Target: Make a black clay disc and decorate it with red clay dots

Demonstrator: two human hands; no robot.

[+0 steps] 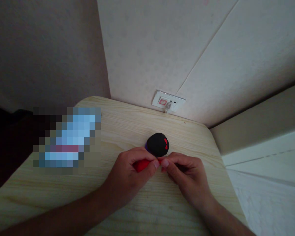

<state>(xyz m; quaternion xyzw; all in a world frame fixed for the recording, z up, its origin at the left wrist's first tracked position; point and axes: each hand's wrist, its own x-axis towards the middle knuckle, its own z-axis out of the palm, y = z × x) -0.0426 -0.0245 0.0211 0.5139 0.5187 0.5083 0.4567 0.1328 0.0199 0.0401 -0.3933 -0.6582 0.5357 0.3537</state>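
A soft red lump that looks like modelling clay rests in my left hand, whose thumb and fingers are closed on it. My right hand pinches the lump's red end between thumb and fingertip, right up against the left thumb. Just beyond both hands sits a rounded black clay piece. Two small red bits are on its right side, and a purple part shows at its left edge. The fingers hide some of the red clay.
Everything lies on a light wood-grain table with rounded corners. At the left is a blurred-out bluish, screen-like object. Behind the table's far edge, a wall socket has something plugged in. A pale panelled surface stands to the right.
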